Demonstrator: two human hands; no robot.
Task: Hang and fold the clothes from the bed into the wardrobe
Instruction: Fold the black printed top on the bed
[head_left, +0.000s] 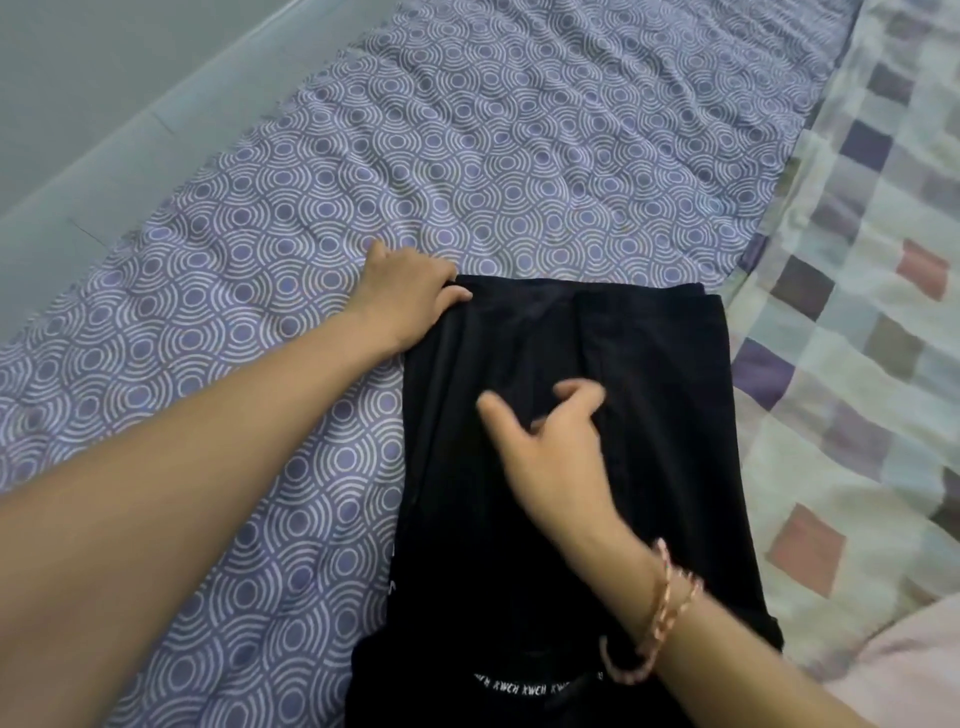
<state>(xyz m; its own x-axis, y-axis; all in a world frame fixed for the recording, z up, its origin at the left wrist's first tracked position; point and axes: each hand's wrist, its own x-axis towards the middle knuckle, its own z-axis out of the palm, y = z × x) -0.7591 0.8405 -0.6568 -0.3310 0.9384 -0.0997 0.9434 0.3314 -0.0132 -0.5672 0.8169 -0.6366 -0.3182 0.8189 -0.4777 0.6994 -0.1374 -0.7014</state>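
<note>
A black garment (670, 415) with white lettering on its waistband lies folded lengthwise on the purple patterned bedsheet (467, 156). My left hand (402, 293) holds the garment's far left corner, thumb on top of the fabric and fingers tucked at the edge. My right hand (550, 447) hovers over or rests on the middle of the garment, blurred, with fingers spread and slightly bent. A beaded bracelet sits on my right wrist.
A checked blanket (857, 312) in pale, purple and pink squares lies along the right side of the bed. A pale pink cloth (909, 670) shows at the bottom right. A grey wall (78, 104) borders the bed at the upper left.
</note>
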